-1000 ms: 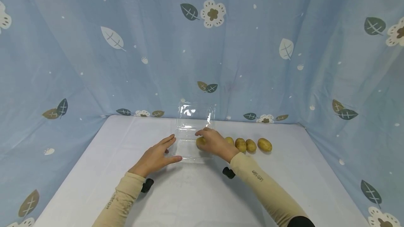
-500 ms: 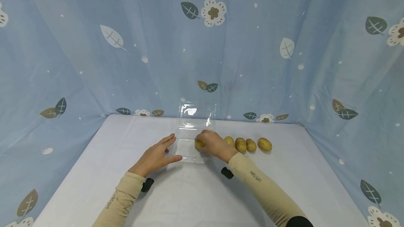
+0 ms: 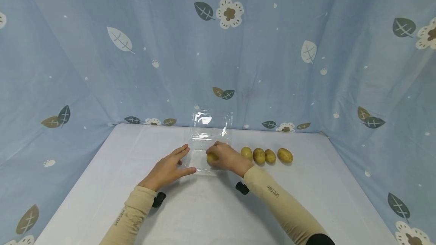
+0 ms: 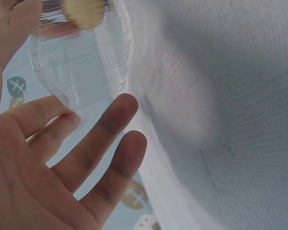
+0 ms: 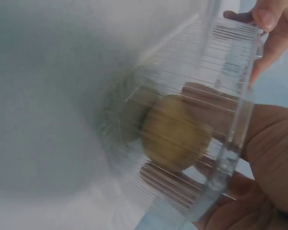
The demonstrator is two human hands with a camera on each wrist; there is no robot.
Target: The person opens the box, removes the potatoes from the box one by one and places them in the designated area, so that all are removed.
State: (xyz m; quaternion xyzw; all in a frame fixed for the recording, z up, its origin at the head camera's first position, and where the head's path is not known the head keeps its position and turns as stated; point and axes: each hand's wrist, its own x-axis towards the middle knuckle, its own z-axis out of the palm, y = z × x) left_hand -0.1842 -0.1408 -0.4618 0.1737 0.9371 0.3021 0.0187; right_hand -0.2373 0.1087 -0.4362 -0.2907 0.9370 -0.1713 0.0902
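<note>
A clear plastic clamshell box (image 3: 201, 163) lies with its lid (image 3: 204, 121) raised at the back. Inside the box my right hand (image 3: 227, 158) grips a potato (image 3: 211, 158) between thumb and fingers. Through the ribbed wall in the right wrist view, that potato (image 5: 175, 134) shows low in the box, close to the bottom. My left hand (image 3: 169, 167) stays at the box's left side, fingers spread and mostly straight. The left wrist view has some fingertips of the left hand (image 4: 53, 158) right at the box rim (image 4: 55, 91).
To the right of the box several potatoes (image 3: 259, 156) stand in a loose row on the white tabletop (image 3: 211, 211). A blue patterned curtain (image 3: 265, 67) rises behind the table's far edge and along both sides. Black wrist pieces (image 3: 242, 188) hang under the sleeves.
My right hand has carried the potato a little leftward and lower within the box. The left hand and the box have kept their places.
</note>
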